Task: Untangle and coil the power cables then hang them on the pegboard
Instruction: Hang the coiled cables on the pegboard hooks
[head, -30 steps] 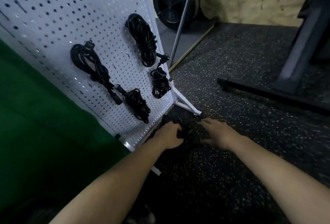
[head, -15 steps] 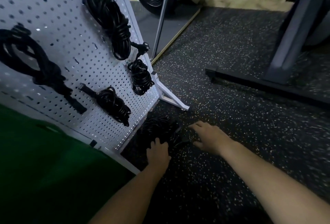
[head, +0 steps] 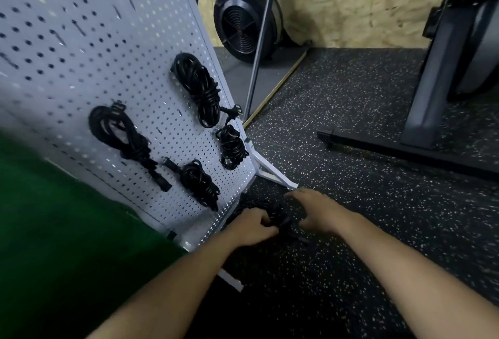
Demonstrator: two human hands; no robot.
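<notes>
The left hand [head: 253,226] has its fingers curled down into the tangled cable [head: 280,218] and seems to grip a bunch of it. The right hand [head: 314,210] is just beside it, fingers stretched out and a little spread over the same heap, and it holds nothing that I can see. The tangled cable lies on the dark speckled floor [head: 378,203], close to the lower corner of the white pegboard [head: 81,41] and near its foot [head: 272,175]. Four coiled cables [head: 201,90] already hang on the board.

The black cable is hard to read against the dark floor, so I think a pull on the wrong loop could tighten a knot. A loop could also catch under the foot. A strong pull might then shake the board and drop the hanging coils.

I can read no brand, label or writing anywhere.
</notes>
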